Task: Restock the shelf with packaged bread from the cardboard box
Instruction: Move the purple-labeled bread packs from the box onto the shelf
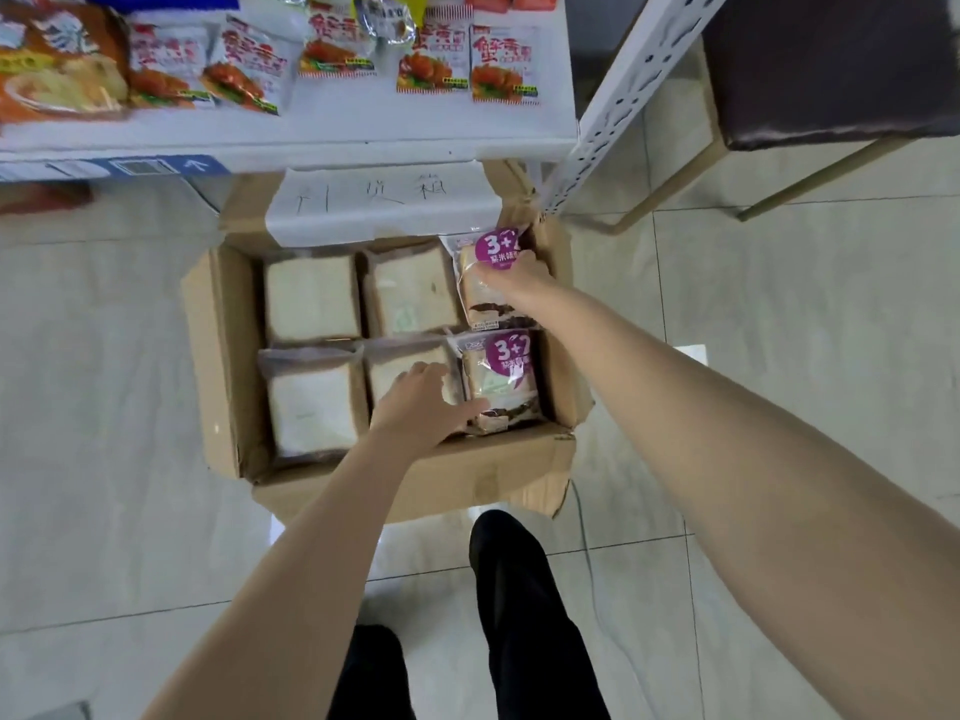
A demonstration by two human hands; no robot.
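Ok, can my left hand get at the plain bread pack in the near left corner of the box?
Probably yes. The box is open on top, nothing covers the corner pack, and your left hand is right beside it, over the neighbouring pack.

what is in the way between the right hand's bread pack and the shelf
Nothing lies on the bread pack that the right hand grips in the cardboard box. The shelf overhangs the box's far side, and its post stands close by the pack's right.
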